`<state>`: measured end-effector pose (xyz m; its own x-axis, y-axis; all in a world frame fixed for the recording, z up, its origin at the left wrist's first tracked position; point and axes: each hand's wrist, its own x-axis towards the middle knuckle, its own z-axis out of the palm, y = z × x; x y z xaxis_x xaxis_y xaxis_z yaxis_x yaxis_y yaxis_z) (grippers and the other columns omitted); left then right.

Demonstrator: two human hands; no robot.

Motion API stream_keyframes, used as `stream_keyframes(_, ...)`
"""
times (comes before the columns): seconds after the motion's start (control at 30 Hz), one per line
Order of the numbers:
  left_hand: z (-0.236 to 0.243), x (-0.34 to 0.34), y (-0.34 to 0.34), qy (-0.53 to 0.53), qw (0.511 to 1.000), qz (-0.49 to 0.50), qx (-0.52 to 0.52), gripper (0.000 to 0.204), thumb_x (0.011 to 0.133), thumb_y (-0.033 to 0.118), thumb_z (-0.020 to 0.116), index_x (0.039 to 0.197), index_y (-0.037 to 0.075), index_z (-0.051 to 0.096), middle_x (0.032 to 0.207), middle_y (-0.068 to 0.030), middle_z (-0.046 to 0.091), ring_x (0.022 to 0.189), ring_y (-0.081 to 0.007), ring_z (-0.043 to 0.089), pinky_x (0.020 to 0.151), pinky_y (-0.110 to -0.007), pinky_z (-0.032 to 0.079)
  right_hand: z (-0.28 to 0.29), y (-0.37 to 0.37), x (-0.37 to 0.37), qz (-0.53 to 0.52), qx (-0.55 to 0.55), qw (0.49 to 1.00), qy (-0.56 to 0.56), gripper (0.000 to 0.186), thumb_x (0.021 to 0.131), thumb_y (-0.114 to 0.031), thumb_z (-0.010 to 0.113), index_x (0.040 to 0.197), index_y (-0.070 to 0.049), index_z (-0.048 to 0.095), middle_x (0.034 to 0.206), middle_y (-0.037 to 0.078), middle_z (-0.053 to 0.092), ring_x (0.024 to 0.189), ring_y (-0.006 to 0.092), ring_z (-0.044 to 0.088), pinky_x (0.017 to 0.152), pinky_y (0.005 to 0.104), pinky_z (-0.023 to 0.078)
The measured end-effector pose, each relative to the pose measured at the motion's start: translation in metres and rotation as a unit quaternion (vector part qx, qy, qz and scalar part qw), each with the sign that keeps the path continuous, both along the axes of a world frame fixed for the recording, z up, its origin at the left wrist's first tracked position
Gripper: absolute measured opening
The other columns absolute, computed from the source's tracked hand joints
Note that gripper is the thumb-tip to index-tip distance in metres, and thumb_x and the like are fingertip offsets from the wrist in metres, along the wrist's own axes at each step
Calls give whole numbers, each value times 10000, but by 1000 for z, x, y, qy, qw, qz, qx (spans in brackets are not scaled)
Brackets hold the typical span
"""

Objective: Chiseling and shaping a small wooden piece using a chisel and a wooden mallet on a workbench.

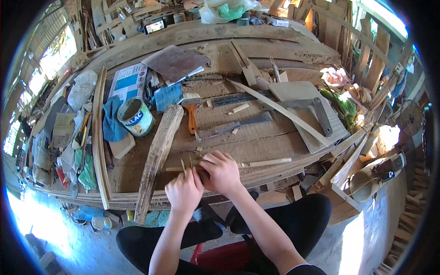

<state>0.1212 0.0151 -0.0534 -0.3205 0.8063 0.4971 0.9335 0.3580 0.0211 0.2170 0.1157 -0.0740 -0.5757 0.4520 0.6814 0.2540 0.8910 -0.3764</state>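
Above the bench's front edge, my left hand [184, 190] and my right hand [222, 173] are closed and pressed close together. A thin, pale pointed strip [183, 164] rises from my left hand. What my right fingers grip is hidden behind the hand. Just right of my hands lies a narrow wooden stick [268, 162]. Beyond them are a chisel-like tool [233, 125] with a worn handle and a brush [192, 113] with an orange-brown handle. A rough wooden batten [160, 156] slants across the bench left of my hands.
A paint-marked can [136, 118] stands beside a blue cloth [113, 118]. A metal square [321, 117] and a long wooden strip [279, 112] rest on a flat board [300, 91] at right. Bags and tools crowd the left end. A phone [155, 27] stands at the back.
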Motion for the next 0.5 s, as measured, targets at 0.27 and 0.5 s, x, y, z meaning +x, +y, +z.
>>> stream_keyframes(0.27,1,-14,-1,-32,999,1,-15,232,935,241,570,760,96,616,638,-127,636,523,-323,634,476,-440,496,2,6,-3,9,15,1000,-1,141,643,-154,732,764,-151,661,816,-21,621,780,199,617,652,342,504)
stream_keyframes(0.5,-9,12,-21,-24,999,48,-1,197,936,217,564,899,60,678,609,-114,618,493,-316,623,471,-426,504,-1,6,-1,30,4,1000,3,129,645,-153,736,747,-149,657,770,-27,609,744,204,607,630,336,496)
